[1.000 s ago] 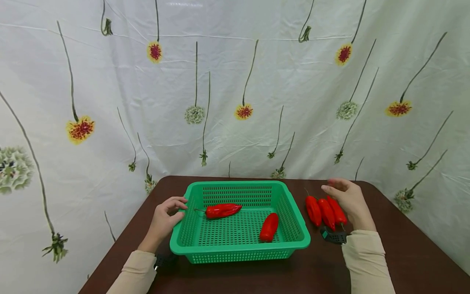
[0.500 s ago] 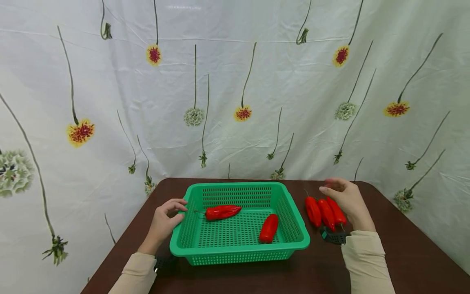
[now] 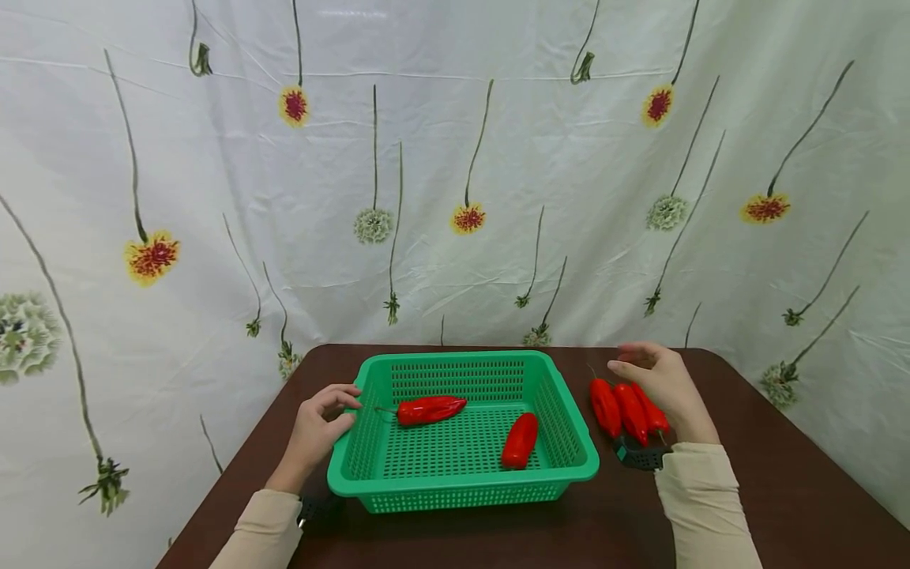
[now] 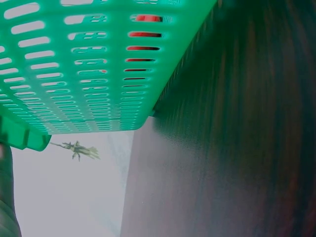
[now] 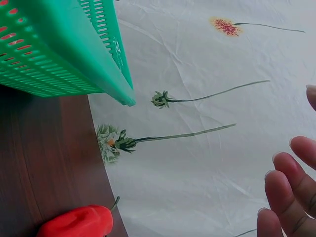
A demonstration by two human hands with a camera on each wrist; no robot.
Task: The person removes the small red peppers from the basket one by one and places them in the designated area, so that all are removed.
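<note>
A green plastic basket (image 3: 462, 482) with slotted walls stands mid-table. Inside it lie one red pepper (image 3: 430, 410) with a long stem, toward the back left, and another red pepper (image 3: 520, 441) at the right. My left hand (image 3: 320, 419) is at the basket's left rim, fingers loosely bent and fingertips right by the edge. To the basket's right, three red peppers lie side by side: a left one (image 3: 605, 408), a middle one (image 3: 631, 413) and a right one (image 3: 652, 409), partly hidden. Over them hovers my right hand (image 3: 667, 387), fingers relaxed, thumb apart, holding nothing.
The dark brown table (image 3: 775, 474) reaches back to a pale curtain (image 3: 426, 261) printed with flowers. A dark wristband (image 3: 642, 454) with a green patch sits on the right wrist, close to the peppers' near ends.
My right hand has drifted slightly left above the peppers. The left hand, basket and peppers stay in place; the head view has shifted a little.
</note>
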